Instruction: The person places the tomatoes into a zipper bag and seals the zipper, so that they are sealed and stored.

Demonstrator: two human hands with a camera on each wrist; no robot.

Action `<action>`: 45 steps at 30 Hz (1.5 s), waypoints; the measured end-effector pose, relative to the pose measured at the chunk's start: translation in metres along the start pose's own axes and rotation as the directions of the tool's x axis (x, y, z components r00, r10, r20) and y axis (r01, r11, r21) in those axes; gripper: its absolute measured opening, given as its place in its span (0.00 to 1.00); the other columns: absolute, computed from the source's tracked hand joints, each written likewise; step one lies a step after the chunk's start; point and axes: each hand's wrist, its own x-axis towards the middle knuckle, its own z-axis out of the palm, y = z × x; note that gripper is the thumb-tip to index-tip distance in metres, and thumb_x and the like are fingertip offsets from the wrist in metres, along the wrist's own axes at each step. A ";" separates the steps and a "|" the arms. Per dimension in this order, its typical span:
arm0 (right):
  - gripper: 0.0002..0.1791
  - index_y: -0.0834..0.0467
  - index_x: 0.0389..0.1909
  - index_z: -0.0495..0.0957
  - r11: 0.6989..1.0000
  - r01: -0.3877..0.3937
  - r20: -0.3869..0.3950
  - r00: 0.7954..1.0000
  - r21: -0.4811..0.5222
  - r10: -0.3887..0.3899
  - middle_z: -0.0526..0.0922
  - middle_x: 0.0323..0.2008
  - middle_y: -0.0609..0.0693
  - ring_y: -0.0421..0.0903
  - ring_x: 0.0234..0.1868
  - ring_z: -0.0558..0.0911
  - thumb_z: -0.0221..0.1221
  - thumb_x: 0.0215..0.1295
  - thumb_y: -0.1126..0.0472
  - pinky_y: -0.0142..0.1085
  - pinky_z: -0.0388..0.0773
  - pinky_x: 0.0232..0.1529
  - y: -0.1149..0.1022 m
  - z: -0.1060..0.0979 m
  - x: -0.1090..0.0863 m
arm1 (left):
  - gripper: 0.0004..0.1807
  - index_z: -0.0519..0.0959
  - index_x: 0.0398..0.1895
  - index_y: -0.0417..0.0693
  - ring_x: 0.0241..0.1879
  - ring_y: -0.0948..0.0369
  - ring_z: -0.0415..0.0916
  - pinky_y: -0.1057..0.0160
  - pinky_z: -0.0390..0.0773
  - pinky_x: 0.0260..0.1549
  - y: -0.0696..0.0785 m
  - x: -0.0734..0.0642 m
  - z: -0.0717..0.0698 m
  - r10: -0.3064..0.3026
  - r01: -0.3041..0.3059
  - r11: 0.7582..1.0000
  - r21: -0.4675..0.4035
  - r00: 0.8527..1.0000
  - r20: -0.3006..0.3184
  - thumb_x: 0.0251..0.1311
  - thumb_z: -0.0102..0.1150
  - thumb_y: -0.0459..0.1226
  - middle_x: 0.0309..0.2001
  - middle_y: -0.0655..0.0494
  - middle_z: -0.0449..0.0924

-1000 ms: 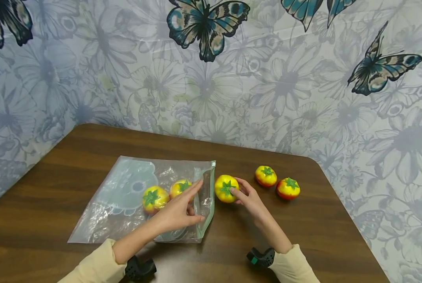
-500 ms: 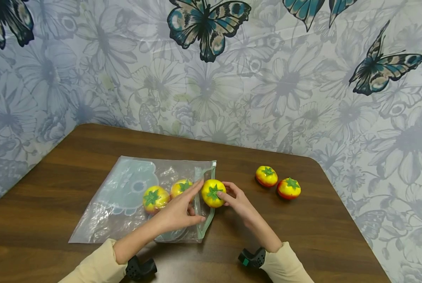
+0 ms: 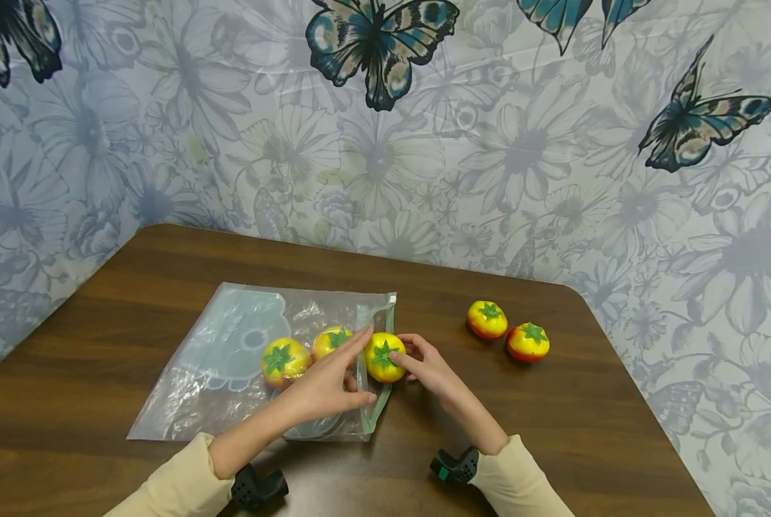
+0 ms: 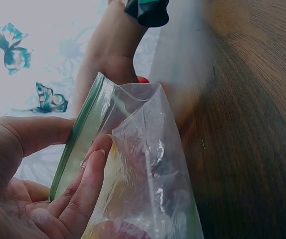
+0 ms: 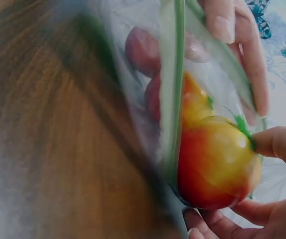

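Note:
In the head view a clear zip bag [image 3: 185, 409] with a green closure strip lies flat, its mouth facing right. My left hand [image 3: 317, 388] holds the mouth apart, fingers on both sides of the strip [image 4: 68, 157] in the left wrist view. Between right thumb and fingers, my right hand [image 3: 429, 368] grips a yellow-red toy tomato [image 3: 384, 359] with a green star-shaped top. That tomato is at the bag's mouth, partly past the strip in the right wrist view. Inside the bag sit two more toy tomatoes, one in front [image 3: 285, 361] and one partly behind the left hand [image 3: 331, 340].
Two further toy tomatoes, one farther back [image 3: 487, 320] and one nearer [image 3: 527, 343], stand on the brown wooden table [image 3: 553, 424] to the right. Behind the table's far edge hangs a cloth [image 3: 385, 179] printed with flowers and butterflies.
My right hand has carried its tomato leftward from beside the bag to the bag's mouth, and slightly down. The left hand and the bag stay almost where they were.

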 end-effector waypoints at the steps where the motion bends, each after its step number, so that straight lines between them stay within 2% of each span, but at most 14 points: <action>1: 0.25 0.63 0.58 0.68 1.000 -0.002 -0.002 1.000 -0.007 0.002 0.75 0.49 0.54 0.49 0.44 0.73 0.57 0.65 0.54 0.41 0.74 0.40 0.005 0.000 0.003 | 0.51 0.47 0.74 0.44 0.25 0.65 0.72 0.65 0.77 0.22 0.000 0.000 0.000 0.003 -0.003 1.000 0.001 1.000 0.000 0.50 0.69 0.32 0.72 0.47 0.45; 8: 0.25 0.62 0.59 0.69 0.999 -0.017 -0.002 1.000 -0.037 0.016 0.74 0.51 0.54 0.49 0.43 0.73 0.55 0.67 0.52 0.42 0.74 0.40 0.007 0.002 0.003 | 0.51 0.47 0.73 0.43 0.24 0.65 0.71 0.65 0.77 0.22 0.002 0.000 0.001 0.017 -0.017 1.000 -0.001 1.000 0.005 0.50 0.69 0.32 0.72 0.45 0.45; 16: 0.23 0.68 0.59 0.68 0.998 -0.035 0.005 0.999 -0.050 0.035 0.75 0.49 0.57 0.51 0.39 0.72 0.51 0.69 0.57 0.46 0.73 0.41 -0.020 0.004 -0.015 | 0.51 0.47 0.74 0.45 0.24 0.66 0.72 0.66 0.77 0.22 0.002 -0.002 0.003 0.010 -0.010 1.000 -0.002 1.000 0.010 0.50 0.69 0.32 0.72 0.47 0.45; 20: 0.24 0.66 0.60 0.68 0.999 -0.018 0.000 1.000 -0.042 0.018 0.75 0.51 0.56 0.50 0.39 0.72 0.52 0.69 0.55 0.43 0.73 0.38 -0.011 0.005 -0.010 | 0.51 0.47 0.74 0.44 0.24 0.66 0.72 0.67 0.76 0.22 0.001 -0.002 0.004 0.016 -0.016 1.000 0.000 1.000 0.009 0.50 0.69 0.33 0.72 0.47 0.45; 26: 0.25 0.61 0.60 0.69 0.998 0.038 -0.024 0.999 -0.055 -0.039 0.75 0.53 0.54 0.49 0.40 0.74 0.53 0.68 0.50 0.38 0.71 0.32 0.012 0.000 0.001 | 0.51 0.48 0.73 0.45 0.24 0.66 0.71 0.66 0.76 0.22 0.002 -0.002 0.005 0.012 -0.012 1.000 0.003 1.000 0.009 0.50 0.69 0.33 0.72 0.46 0.45; 32: 0.23 0.62 0.59 0.70 0.990 0.129 -0.047 0.990 -0.058 -0.131 0.77 0.49 0.56 0.52 0.42 0.76 0.56 0.66 0.57 0.41 0.74 0.35 0.011 -0.017 -0.008 | 0.51 0.48 0.73 0.44 0.25 0.65 0.72 0.65 0.77 0.23 0.003 0.000 0.004 0.013 -0.013 1.000 -0.003 1.000 0.009 0.50 0.69 0.32 0.72 0.45 0.46; 38: 0.22 0.65 0.57 0.71 0.962 0.262 -0.033 0.964 -0.083 -0.265 0.77 0.47 0.61 0.53 0.43 0.77 0.60 0.63 0.66 0.37 0.75 0.43 0.012 -0.024 -0.015 | 0.51 0.48 0.73 0.44 0.25 0.64 0.72 0.65 0.77 0.22 0.002 0.000 0.003 0.004 -0.004 1.000 -0.019 1.000 0.011 0.49 0.69 0.32 0.72 0.43 0.45; 43: 0.21 0.68 0.56 0.71 0.931 0.349 0.012 0.937 -0.106 -0.350 0.77 0.42 0.64 0.55 0.39 0.77 0.59 0.61 0.71 0.38 0.75 0.40 0.006 -0.019 -0.020 | 0.51 0.48 0.73 0.44 0.25 0.64 0.72 0.65 0.77 0.22 0.001 0.001 0.003 -0.003 0.003 1.000 -0.022 1.000 0.009 0.49 0.69 0.33 0.72 0.44 0.46; 45: 0.21 0.70 0.55 0.72 0.926 0.362 0.019 0.932 -0.110 -0.362 0.77 0.40 0.65 0.56 0.38 0.77 0.59 0.60 0.73 0.40 0.76 0.40 0.000 -0.016 -0.023 | 0.51 0.48 0.73 0.44 0.25 0.64 0.72 0.65 0.77 0.22 0.001 0.001 0.003 0.000 0.001 1.000 -0.024 1.000 0.010 0.50 0.69 0.33 0.72 0.45 0.46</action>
